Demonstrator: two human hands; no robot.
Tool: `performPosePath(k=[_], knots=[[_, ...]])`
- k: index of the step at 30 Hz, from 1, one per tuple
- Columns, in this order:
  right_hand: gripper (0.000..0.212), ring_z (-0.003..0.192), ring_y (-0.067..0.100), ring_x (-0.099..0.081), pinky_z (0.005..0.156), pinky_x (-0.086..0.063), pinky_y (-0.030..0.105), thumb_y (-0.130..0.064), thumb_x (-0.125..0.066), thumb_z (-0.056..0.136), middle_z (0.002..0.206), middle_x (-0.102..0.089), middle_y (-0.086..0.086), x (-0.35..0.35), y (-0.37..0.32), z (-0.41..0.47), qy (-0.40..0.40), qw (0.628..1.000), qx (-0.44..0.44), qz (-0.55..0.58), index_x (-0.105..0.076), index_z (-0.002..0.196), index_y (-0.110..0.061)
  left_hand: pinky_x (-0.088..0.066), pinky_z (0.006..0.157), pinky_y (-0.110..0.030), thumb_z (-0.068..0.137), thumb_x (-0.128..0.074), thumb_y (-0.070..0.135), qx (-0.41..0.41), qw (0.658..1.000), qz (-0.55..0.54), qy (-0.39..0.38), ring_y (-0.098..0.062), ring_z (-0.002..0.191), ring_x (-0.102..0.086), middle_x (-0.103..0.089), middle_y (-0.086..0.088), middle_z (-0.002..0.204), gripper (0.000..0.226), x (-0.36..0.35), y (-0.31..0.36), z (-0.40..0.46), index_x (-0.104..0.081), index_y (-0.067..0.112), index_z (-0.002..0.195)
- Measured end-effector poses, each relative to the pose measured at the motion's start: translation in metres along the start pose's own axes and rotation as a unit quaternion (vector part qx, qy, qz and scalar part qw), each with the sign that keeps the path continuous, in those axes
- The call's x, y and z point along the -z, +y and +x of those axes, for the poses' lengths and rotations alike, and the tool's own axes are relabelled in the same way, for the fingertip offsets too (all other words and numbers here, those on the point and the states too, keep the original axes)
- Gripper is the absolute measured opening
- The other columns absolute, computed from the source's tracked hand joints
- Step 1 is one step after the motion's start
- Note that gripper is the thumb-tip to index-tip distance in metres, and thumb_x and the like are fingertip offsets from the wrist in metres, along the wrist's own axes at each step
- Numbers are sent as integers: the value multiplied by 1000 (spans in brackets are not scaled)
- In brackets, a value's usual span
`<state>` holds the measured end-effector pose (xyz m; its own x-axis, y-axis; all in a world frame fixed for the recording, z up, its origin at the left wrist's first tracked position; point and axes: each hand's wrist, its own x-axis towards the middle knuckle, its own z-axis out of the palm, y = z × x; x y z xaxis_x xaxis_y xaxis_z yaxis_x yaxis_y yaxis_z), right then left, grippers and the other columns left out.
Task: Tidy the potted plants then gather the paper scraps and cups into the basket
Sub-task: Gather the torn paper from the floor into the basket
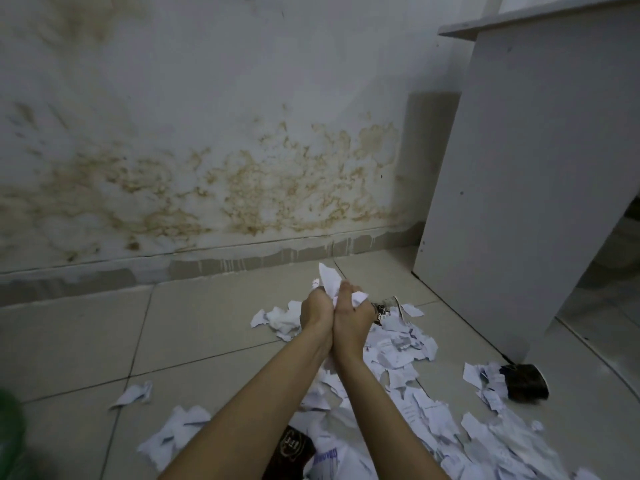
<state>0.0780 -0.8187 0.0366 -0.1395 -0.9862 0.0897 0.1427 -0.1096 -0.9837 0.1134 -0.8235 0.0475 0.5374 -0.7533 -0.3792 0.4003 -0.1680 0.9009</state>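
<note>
both hands (334,306) clutching paper scraps (329,278)

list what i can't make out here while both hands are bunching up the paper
Head view only:
- Basket: not in frame; the blurred green shape, cut by the left edge, cannot be identified.
- Potted plants: none visible.
- Paper wad: mostly hidden between the left hand and right hand.
- Dark cup at the bottom: partly covered by the forearm and scraps.
- Print on the scraps: too small to read.
</note>
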Motion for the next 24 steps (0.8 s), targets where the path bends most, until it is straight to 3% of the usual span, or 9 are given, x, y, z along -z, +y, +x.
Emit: performPosePath(k=[3,5,8,13,18,21,24], knots=[[36,52,13,-46,45,-36,18,-14,-50,93,55,-49,3,-12,-9,-7,-8,1000,12,0,-45,57,-10,-46,90,-37,96,-38,18,-1,1000,4,10,-33,105,-59,-65,-19,115,34,12,13,-6,-61,12,71],[35,52,14,-46,44,-35,16,-12,-49,92,57,-50,4,-22,-17,-14,-12,1000,18,8,-45,57,-10,-46,88,-35,96,-38,18,-10,1000,2,15,-33,106,-59,-64,-19,116,31,21,24,-11,-61,9,78],[38,57,19,-49,52,-38,24,-13,-50,92,59,-51,7,-46,-31,-34,-35,999,29,22,-45,55,-12,-45,80,-30,97,-40,21,-42,998,-14,49,-31,100,-60,-66,-17,113,28,48,44,-21,-64,7,90],[32,66,26,-59,61,-47,34,-19,-51,92,68,-59,14,-104,-50,-95,-129,991,18,43,-52,62,-8,-46,74,-30,97,-42,22,-94,986,-31,131,-29,93,-59,-65,-17,112,26,124,83,-51,-63,8,92],[32,59,16,-54,51,-42,22,-21,-51,92,60,-55,2,-163,-72,-163,-227,971,1,79,-50,63,-9,-46,69,-29,98,-39,23,-152,966,-57,203,-28,96,-58,-64,-16,109,33,206,117,-80,-63,2,107],[30,67,21,-59,61,-49,30,-22,-52,92,66,-59,5,-194,-82,-204,-282,953,-32,103,-52,64,-12,-43,81,-28,100,-36,26,-174,951,-55,251,-23,94,-54,-61,-14,111,32,255,134,-91,-60,7,105],[32,73,22,-61,72,-53,39,-24,-52,93,67,-60,-1,-217,-78,-244,-334,933,-67,116,-52,62,-20,-42,83,-27,100,-33,26,-174,939,-42,293,-25,103,-53,-58,-15,118,33,303,136,-98,-59,6,105]])
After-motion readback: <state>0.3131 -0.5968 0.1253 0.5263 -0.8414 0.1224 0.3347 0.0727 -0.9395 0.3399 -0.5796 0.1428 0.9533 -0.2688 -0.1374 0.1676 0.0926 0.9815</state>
